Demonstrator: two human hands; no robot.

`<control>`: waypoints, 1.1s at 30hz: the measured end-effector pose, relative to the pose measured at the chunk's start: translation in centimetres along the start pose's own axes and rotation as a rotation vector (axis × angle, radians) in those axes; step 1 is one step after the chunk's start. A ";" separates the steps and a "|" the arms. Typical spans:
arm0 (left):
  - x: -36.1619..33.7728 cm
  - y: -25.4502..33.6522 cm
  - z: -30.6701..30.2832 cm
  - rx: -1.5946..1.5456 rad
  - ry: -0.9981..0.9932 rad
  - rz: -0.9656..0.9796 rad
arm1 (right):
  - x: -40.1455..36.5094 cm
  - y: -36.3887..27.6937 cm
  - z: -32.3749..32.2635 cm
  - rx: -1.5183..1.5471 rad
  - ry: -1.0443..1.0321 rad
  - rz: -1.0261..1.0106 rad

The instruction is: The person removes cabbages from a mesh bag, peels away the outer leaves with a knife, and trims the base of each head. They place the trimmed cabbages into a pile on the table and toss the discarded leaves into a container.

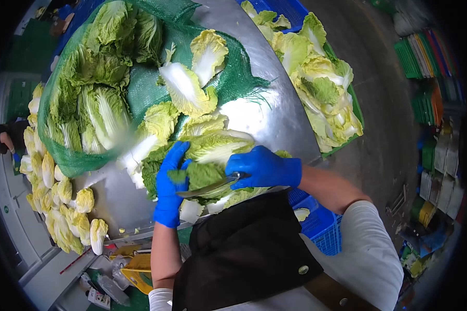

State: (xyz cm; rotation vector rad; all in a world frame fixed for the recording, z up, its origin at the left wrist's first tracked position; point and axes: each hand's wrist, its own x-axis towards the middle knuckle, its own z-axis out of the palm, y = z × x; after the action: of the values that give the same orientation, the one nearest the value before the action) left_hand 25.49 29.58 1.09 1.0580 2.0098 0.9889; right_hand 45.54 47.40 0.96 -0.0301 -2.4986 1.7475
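The right hand, in a smooth blue glove, is clenched around the handle of a knife; its slim metal blade points across toward the left hand. That hand, gloved in the same blue, lies against the ruffled green leaf end of a napa cabbage; whether it grasps the leaves or merely presses them I cannot tell. The cabbage rests near the edge of a brushed-metal table, directly in front of the dark apron, which has a round metal snap.

Beyond the left hand, a green woven-mesh sack spreads open around several whole cabbages with crinkled leaves and ribbed white stalks. Loose leaves, broad and pale-ribbed, lie partly on the mesh. Paler, oblong trimmed cabbages cluster at the table's far left. On the other side, a green plastic crate is heaped with frilly yellow-green leaves. Print on a white package below is too small to read.
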 end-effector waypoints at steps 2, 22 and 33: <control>-0.9 -2.0 0.5 -0.075 -0.019 0.070 | -1.1 -0.6 -0.9 -0.064 0.019 0.094; -3.2 1.0 3.6 0.437 -0.027 0.077 | -4.3 0.2 4.6 0.364 0.799 0.624; -1.3 1.3 3.8 0.429 -0.051 0.046 | -7.4 0.7 3.3 -0.086 0.429 0.732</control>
State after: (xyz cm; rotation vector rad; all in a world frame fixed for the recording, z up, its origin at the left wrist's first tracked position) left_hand 29.68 30.18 0.53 1.3401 2.2181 0.5532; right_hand 52.55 44.05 -1.24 -1.3133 -2.3623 1.5670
